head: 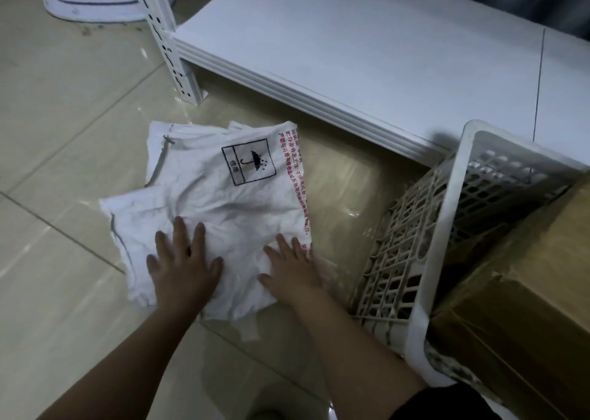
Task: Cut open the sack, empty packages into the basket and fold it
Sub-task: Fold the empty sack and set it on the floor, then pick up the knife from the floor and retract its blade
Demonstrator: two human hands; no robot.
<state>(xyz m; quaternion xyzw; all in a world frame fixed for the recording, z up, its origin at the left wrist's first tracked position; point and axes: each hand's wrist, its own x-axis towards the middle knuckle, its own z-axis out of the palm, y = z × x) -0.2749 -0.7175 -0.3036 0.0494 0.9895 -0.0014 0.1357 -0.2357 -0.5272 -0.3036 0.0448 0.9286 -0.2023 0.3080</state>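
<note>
Glossy beige floor tiles (64,106) are lying under the crumpled white woven sack (220,202) beside the white plastic lattice basket (447,228). I'm pressing my left hand (183,268) and right hand (292,268) flat on its near edge, fingers spread, gripping nothing.

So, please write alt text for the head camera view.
Both hands, left hand and right hand, press flat on a folded white sack on the tiled floor. A white basket holding cardboard boxes stands to the right.
</note>
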